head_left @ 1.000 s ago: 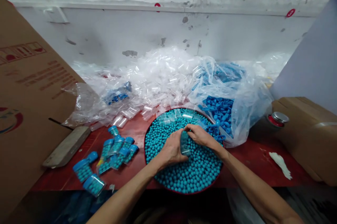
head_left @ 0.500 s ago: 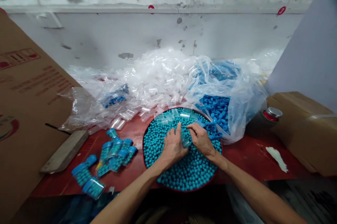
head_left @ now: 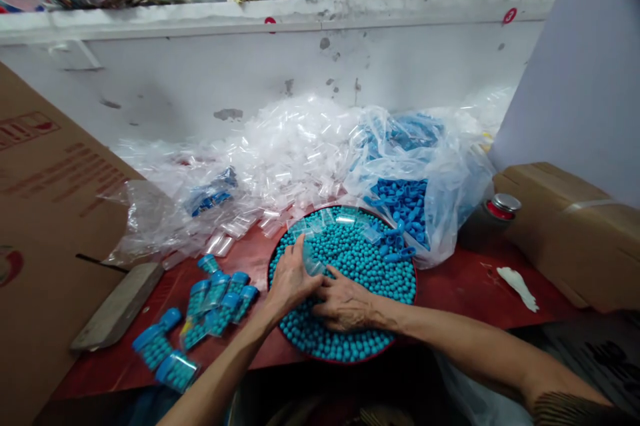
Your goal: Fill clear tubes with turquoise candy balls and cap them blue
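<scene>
Head-high view, forward and down

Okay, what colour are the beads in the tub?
Turquoise blue beads, clearest in the head view.

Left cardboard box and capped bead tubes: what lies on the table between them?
A grey block, with a thin black strip by its far end; the head view shows this.
</scene>
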The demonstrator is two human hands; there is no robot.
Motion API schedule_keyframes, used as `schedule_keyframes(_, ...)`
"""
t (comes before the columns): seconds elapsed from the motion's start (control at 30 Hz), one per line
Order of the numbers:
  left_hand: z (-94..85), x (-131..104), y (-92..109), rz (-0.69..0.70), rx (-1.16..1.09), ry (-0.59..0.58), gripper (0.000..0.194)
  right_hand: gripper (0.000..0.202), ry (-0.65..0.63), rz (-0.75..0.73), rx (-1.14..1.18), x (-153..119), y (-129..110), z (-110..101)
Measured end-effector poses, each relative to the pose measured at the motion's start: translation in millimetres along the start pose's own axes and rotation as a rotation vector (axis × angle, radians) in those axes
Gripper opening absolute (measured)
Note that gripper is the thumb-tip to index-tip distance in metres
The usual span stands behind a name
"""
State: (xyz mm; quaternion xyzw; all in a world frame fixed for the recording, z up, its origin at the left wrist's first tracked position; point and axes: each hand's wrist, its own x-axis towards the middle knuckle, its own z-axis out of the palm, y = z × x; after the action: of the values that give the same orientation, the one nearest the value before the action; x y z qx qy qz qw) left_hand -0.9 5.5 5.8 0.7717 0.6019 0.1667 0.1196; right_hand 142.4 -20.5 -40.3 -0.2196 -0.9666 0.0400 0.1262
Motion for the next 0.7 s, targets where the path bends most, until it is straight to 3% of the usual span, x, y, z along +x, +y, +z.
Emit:
schedule_keyframes(0.2,-10.4,-7.3,-9.3,-0.003,0.042,-0.074,0.076,0.023,0.057,0.249,0.016,-0.4,25.9,-6.0)
schedule_keyframes(0.33,-4.7,-18.3,-12.6,-0.019,0.067,-0.158,0.077,0.034,0.320,0.500,0.171,-13.0,27.5,-9.7)
schedule_keyframes(0.5,8.3,-22.3,-7.2,-0.045,0.168,-0.197,0.078,0.033,0.688,0.967,0.466,-25.9,36.5,3.3)
schedule_keyframes(0.57,11.6,-21.0,-5.7,-0.055,0.179,-0.210,0.080,0.032,0.751,1.074,0.531,-25.7,45.6,10.5)
schedule_keyframes(0.7,16.3,-15.7,-8.5,-0.063,0.094,-0.245,0.083,0.033,0.798,1.144,0.597,-21.5,65.1,20.8)
